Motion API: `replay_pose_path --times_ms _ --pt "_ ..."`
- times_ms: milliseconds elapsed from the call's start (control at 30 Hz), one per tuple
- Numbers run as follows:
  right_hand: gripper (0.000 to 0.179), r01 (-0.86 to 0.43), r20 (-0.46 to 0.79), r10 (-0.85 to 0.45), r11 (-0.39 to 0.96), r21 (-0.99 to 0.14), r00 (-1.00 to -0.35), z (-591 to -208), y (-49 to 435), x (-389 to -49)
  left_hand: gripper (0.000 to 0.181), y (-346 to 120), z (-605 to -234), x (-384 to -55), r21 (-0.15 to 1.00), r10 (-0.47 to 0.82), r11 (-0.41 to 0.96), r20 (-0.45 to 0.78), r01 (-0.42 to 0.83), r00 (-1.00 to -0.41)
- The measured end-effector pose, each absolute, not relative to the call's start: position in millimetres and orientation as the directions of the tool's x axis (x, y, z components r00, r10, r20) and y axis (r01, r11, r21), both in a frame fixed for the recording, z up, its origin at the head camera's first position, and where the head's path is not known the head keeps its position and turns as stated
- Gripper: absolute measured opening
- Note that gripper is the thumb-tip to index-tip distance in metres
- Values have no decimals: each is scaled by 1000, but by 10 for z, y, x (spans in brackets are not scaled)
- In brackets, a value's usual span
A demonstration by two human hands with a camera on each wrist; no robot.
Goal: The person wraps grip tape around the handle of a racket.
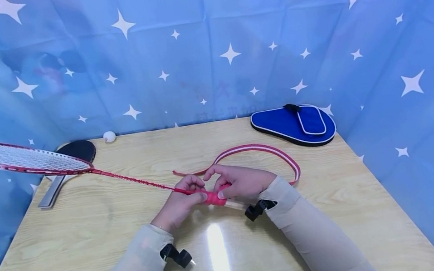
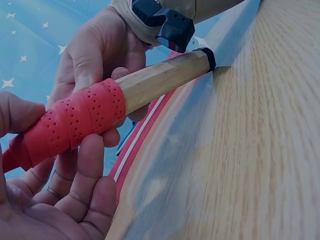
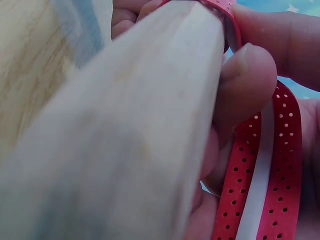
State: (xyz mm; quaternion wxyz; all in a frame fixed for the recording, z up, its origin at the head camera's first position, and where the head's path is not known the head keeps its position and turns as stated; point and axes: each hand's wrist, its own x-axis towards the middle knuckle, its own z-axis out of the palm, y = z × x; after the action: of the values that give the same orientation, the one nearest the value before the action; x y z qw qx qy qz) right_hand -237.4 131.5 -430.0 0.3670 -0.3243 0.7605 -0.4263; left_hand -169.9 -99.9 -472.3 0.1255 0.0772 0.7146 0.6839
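A red badminton racket (image 1: 134, 179) is held above the table, its strung head reaching out at the left of the head view. Perforated red grip tape (image 2: 77, 117) is wound round the upper handle; the lower handle (image 2: 167, 77) is bare wood with a black end. My left hand (image 1: 178, 208) grips the wrapped part, thumb on top and fingers beneath. My right hand (image 1: 245, 181) pinches the tape at the edge of the winding. From there the loose tape (image 3: 287, 165), red with a white stripe, runs under the palm and curves across the table (image 1: 251, 147).
A dark table tennis bat (image 1: 78, 150) and a grey flat-ended object (image 1: 52, 192) lie at the back left. Nearby is a white ball (image 1: 109, 137). A blue bat case (image 1: 281, 122) lies at the back right. Starry blue curtains (image 1: 196, 42) border the wooden table (image 1: 71, 251).
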Motion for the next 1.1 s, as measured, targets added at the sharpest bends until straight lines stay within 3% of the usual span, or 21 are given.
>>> replay_pose_path --times_ms 700,1100 --pt "50 -181 -277 -791 434 -883 -545 -4431 1310 -2251 35 -1032 -4860 -1617 991 284 103 -108 -82 -953" --pt "46 -194 -249 -775 429 -882 -581 -4334 1319 -2298 48 -993 -4748 -1681 990 236 105 -113 -90 -965"
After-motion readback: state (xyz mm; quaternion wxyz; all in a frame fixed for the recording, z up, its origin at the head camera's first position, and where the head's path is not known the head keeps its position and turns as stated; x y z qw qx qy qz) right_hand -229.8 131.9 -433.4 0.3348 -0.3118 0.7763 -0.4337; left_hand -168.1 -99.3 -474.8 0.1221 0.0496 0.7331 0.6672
